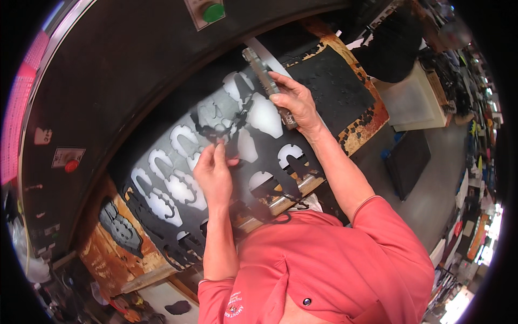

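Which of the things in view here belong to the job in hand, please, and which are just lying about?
In hand:
- black cut-out sheet, pinched by the left hand
- grey metal tool, gripped by the right hand

Lying about:
- stack of dark cut pieces
- green button
- red button
- black mat

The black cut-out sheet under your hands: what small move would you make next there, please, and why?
Probably lift the black sheet a little with the left hand, whose fingertips pinch a thin strip between the cut-outs, while the right hand grips a grey tool over it; several holes are punched already.
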Demonstrator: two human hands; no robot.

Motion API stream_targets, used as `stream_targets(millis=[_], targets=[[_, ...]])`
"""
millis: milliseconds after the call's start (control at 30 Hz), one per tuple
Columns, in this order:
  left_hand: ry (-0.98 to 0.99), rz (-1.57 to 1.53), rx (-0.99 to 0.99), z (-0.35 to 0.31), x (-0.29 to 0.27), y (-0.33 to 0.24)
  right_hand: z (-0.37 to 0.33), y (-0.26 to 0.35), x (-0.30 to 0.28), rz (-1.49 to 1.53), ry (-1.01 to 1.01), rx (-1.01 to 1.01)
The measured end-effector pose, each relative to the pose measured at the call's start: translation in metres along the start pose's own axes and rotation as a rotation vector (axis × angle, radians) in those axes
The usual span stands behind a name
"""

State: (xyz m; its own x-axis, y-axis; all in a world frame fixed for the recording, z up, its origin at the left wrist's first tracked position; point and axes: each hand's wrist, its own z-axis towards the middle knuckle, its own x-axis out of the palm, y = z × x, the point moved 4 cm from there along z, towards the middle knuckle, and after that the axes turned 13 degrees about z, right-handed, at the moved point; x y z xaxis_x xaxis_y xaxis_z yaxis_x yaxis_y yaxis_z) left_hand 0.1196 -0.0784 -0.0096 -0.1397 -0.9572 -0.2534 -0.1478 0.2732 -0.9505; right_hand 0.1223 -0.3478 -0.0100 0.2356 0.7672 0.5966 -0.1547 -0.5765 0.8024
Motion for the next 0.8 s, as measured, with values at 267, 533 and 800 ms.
stream_targets(millis=[267, 533, 800], targets=[[-0.155, 0.151, -0.134, -0.019, -0.135, 0.042, -0.002, -0.003, 0.002, -0.039, 0.033, -0.012], [-0.213, 0.188, -0.095, -0.020, -0.182, 0.069, 0.001, -0.006, 0.004, -0.291, 0.044, -0.092], [-0.615, 0.281, -0.058, -0.011, -0.266, 0.074, 0.004, -0.009, -0.003, -0.398, 0.033, -0.146]])
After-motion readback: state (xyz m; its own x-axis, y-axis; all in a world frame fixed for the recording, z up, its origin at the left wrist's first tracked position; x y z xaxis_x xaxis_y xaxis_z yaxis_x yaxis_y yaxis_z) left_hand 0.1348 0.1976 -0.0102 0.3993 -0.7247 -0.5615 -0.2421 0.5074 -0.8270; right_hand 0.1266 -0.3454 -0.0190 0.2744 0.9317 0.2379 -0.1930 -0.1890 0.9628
